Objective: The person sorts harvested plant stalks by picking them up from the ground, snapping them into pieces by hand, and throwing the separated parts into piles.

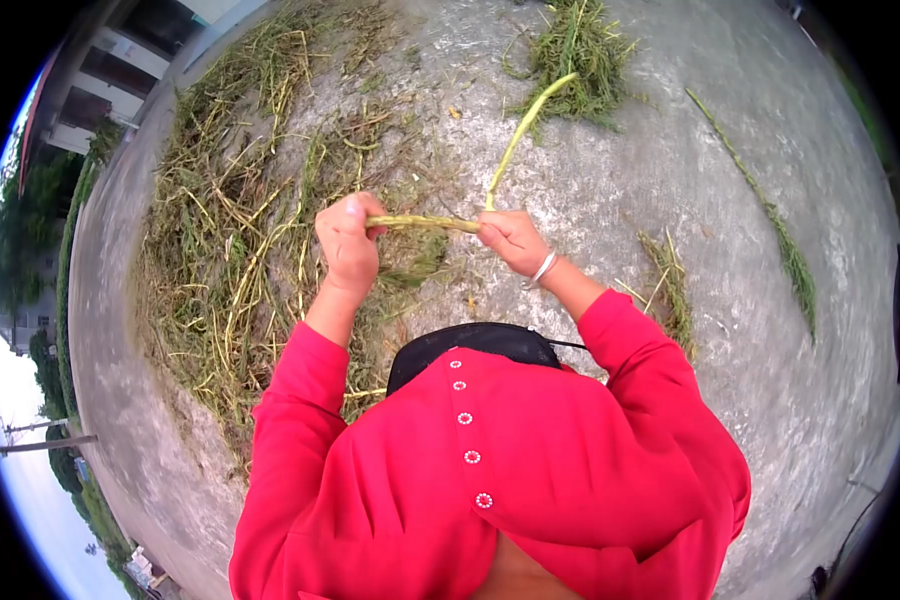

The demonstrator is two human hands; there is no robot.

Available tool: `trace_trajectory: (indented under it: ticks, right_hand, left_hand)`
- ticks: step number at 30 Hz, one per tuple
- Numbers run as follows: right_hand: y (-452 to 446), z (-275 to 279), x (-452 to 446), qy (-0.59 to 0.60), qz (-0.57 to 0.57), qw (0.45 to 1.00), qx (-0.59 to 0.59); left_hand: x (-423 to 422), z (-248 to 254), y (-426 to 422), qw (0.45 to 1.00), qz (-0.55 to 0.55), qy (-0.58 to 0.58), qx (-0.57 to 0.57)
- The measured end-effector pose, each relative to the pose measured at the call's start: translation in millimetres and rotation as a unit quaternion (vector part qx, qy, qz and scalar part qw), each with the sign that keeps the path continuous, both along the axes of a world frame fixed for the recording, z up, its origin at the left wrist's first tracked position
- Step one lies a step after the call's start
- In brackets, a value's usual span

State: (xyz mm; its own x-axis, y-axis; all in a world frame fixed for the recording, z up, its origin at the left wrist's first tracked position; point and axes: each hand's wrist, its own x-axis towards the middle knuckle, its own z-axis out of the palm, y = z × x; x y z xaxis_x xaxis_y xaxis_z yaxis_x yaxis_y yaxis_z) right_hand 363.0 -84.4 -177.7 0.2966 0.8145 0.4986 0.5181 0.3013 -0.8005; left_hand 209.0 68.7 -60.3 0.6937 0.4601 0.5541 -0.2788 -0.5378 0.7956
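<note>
A yellow-green plant stalk [425,222] stretches between my two hands, above the concrete floor. My left hand [348,240] is closed in a fist around one end of it. Closed round the stalk farther right is my right hand [513,242], with a white bracelet on the wrist. Beyond the right hand a pale stalk length [520,140] rises at an angle toward a green leafy bunch [582,65]; whether it is the same stalk, bent in the hand, I cannot tell. Both palms are hidden by curled fingers.
Cut stalks and leaves lie in a wide heap [240,240] on the left. A long leafy stem [760,195] and a small leafy bundle [672,290] lie on the concrete [830,400] at right. A black bag-like object [470,342] is at my waist. Buildings [120,65] stand upper left.
</note>
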Motion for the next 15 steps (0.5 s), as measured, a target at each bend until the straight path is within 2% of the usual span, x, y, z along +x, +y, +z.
trace_trajectory:
  ticks: [4,7,8,11,14,15]
  right_hand:
    - [30,-8,-31,0.114,0.049,0.991,0.043]
    - [44,-9,-58,0.215,0.081,0.972,0.042]
    - [46,-8,-61,0.219,0.094,0.97,0.051]
    - [48,-14,-56,0.187,0.094,0.976,0.051]
    - [32,8,-23,0.093,-0.008,0.995,0.026]
    - [23,14,-12,0.066,-0.044,0.997,0.007]
  left_hand:
    - [23,1,0,0.981,0.043,-0.175,-0.079]
    - [38,16,-12,0.939,0.022,-0.222,-0.262]
    - [42,14,-11,0.934,-0.005,-0.246,-0.259]
    - [40,14,-8,0.913,-0.073,-0.244,-0.319]
    - [28,-2,21,0.933,-0.156,-0.158,-0.283]
    - [24,0,17,0.964,-0.105,-0.104,-0.223]
